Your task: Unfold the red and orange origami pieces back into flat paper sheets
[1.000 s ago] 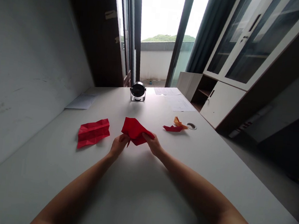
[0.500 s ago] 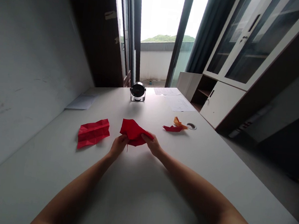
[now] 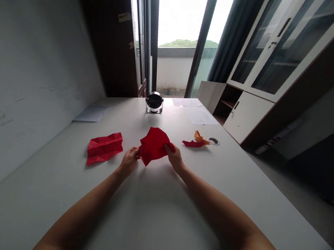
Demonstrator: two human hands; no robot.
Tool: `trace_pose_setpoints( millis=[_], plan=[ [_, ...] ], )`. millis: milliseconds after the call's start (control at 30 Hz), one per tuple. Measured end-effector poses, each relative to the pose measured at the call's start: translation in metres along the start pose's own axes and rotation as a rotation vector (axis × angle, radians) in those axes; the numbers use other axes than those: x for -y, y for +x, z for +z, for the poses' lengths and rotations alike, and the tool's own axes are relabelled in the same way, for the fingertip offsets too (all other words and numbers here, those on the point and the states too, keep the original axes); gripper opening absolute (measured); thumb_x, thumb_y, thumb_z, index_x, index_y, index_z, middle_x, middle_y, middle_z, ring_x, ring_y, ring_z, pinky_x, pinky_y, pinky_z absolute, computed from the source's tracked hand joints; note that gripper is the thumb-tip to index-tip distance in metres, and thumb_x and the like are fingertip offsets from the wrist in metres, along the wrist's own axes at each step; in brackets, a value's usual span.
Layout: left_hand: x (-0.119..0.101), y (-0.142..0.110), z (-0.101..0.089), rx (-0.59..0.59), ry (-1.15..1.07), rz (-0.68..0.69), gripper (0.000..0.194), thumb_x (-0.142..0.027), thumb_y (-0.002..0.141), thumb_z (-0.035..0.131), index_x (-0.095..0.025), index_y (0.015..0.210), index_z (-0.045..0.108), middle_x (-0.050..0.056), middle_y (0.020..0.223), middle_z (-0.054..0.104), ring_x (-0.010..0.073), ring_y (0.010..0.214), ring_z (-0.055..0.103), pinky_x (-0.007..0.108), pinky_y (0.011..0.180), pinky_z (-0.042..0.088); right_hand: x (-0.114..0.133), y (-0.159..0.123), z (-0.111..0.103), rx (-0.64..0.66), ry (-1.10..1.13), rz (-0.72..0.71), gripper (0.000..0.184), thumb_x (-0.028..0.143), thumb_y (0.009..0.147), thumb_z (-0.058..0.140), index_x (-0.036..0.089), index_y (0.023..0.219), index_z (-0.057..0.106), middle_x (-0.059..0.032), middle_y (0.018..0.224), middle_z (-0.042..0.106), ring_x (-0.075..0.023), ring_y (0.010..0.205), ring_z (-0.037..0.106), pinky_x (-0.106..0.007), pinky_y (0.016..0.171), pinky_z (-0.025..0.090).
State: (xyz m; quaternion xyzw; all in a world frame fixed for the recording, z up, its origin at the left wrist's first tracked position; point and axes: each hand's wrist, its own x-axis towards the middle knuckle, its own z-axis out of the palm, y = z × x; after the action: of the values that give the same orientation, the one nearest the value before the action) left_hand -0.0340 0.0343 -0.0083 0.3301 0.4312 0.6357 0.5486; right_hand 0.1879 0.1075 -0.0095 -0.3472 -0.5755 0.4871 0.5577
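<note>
A red sheet of paper [image 3: 154, 144], bent and rounded in outline, is held up above the white table between my two hands. My left hand [image 3: 130, 159] pinches its lower left edge. On the other side, my right hand [image 3: 174, 157] grips the right edge, thumb in front. To the left lies a second red sheet [image 3: 104, 148], flat but creased with fold lines. Right of my hands rest a folded red paper piece [image 3: 193, 143] and a folded orange paper piece [image 3: 200, 137], touching or overlapping.
A hole with a pale ring [image 3: 213, 141] is beside the orange piece. A round black device on a silver stand [image 3: 154, 102] stands farther back on the white table [image 3: 151, 219]. Papers [image 3: 202, 116] lie at the far right, another stack [image 3: 90, 113] along the left wall.
The held red paper has been turned and spread, now showing a broader face. My left hand has shifted slightly left and my right hand slightly right.
</note>
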Motion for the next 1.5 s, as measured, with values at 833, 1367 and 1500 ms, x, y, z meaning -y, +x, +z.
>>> trace_pose_setpoints(
  millis=[833, 1367, 1500],
  plan=[
    [-0.020, -0.006, 0.003, -0.027, 0.276, -0.108, 0.048, -0.043, 0.074, 0.077, -0.016, 0.109, 0.059, 0.009, 0.090, 0.070, 0.0197, 0.075, 0.068, 0.029, 0.066, 0.053, 0.020, 0.002, -0.011, 0.154, 0.194, 0.261, 0.031, 0.044, 0.072, 0.075, 0.019, 0.090, 0.070, -0.0067, 0.087, 0.072, -0.0240, 0.077, 0.066, -0.036, 0.068, 0.055],
    [-0.018, -0.001, -0.003, -0.148, 0.151, 0.043, 0.034, -0.048, 0.077, 0.070, -0.019, 0.089, 0.056, 0.001, 0.079, 0.062, 0.0129, 0.067, 0.057, 0.024, 0.063, 0.047, 0.015, 0.004, -0.012, 0.201, 0.162, 0.296, 0.044, 0.051, 0.071, 0.077, 0.017, 0.099, 0.069, -0.0075, 0.091, 0.073, -0.0222, 0.078, 0.067, -0.032, 0.065, 0.054],
    [-0.019, 0.001, -0.006, -0.204, 0.170, 0.106, 0.030, -0.046, 0.080, 0.067, -0.019, 0.089, 0.057, 0.001, 0.078, 0.060, 0.0140, 0.069, 0.056, 0.025, 0.065, 0.046, 0.009, 0.007, -0.014, 0.163, 0.131, 0.279, 0.042, 0.056, 0.074, 0.072, 0.017, 0.089, 0.067, -0.0010, 0.069, 0.065, -0.0124, 0.056, 0.055, -0.024, 0.051, 0.041]
  ],
)
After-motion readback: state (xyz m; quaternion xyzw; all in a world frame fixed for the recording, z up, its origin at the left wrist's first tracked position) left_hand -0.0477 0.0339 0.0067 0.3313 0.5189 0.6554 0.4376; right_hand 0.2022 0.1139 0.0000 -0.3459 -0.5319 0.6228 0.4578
